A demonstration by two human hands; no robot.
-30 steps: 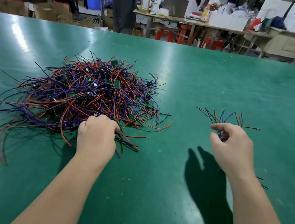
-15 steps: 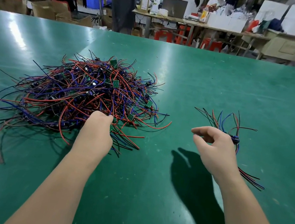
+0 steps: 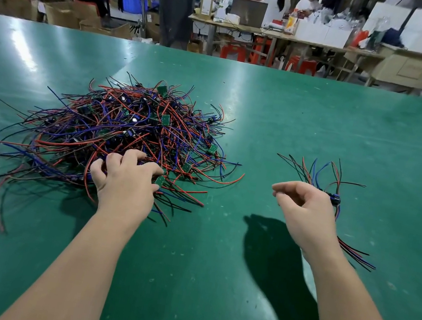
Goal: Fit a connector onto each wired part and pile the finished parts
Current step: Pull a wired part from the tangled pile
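While my left hand (image 3: 127, 185) digs into the centre-left tangle (image 3: 114, 129) for a part, grip unclear, my right hand (image 3: 304, 211) hangs loosely curled, empty, beside the finished pile (image 3: 334, 200).

Green worktable (image 3: 307, 125) with glare, cluttered benches (image 3: 280, 36), red stools (image 3: 232, 51), cardboard boxes (image 3: 69, 14) behind

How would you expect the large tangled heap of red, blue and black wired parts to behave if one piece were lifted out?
The tangled heap of wired parts will probably drag neighbours along, since its thin wires loop through each other. They curve and droop, so they are likely floppy. Each small green board looks light.
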